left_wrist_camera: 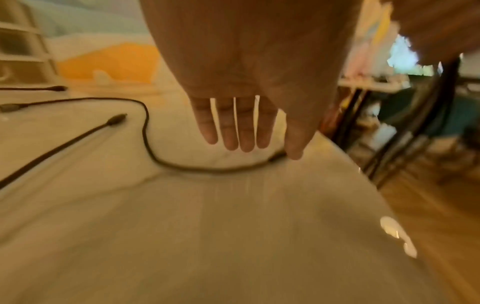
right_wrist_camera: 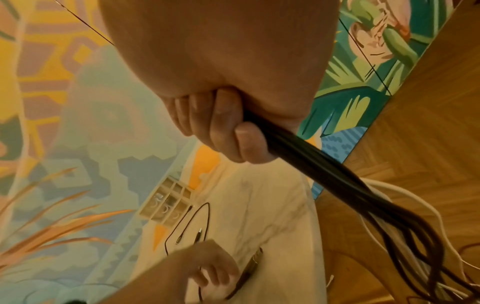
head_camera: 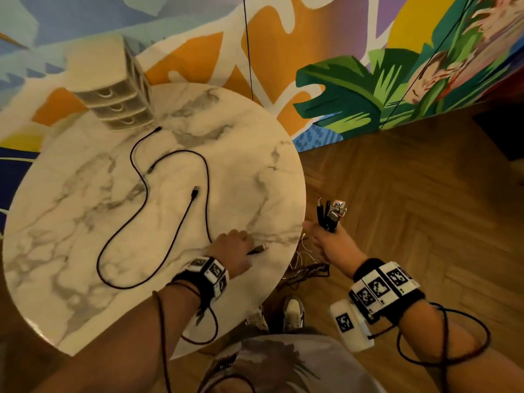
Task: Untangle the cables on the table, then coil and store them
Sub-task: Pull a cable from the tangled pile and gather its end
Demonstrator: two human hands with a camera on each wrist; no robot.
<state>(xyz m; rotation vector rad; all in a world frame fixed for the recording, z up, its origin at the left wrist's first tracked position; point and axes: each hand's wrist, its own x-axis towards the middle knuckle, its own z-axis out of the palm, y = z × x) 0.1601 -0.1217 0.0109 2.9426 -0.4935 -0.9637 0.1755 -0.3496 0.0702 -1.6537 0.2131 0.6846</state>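
Two black cables lie loose on the round marble table (head_camera: pixel 241 171). One cable (head_camera: pixel 122 287) loops wide at the near left and ends in a USB plug (head_camera: pixel 195 192). The other cable (head_camera: pixel 206 177) (left_wrist_camera: pixel 148 144) arcs across the middle and runs under my left hand (head_camera: pixel 235 248) (left_wrist_camera: pixel 241 123), with its USB plug (head_camera: pixel 262 247) (right_wrist_camera: pixel 253 261) showing beside the thumb. That hand hovers low with its fingers nearly straight and grips nothing. My right hand (head_camera: pixel 329 245) (right_wrist_camera: pixel 221 127), just off the table's right edge, grips a bundle of cables (head_camera: pixel 331 214) (right_wrist_camera: pixel 324 170), plugs up and tails hanging.
A small beige drawer unit (head_camera: pixel 113 89) (right_wrist_camera: pixel 168 203) stands at the table's far edge against a painted wall. The bundle's tails (head_camera: pixel 306 269) dangle toward the wooden floor (head_camera: pixel 411 208) beside the table edge. My shoes (head_camera: pixel 293 313) are below.
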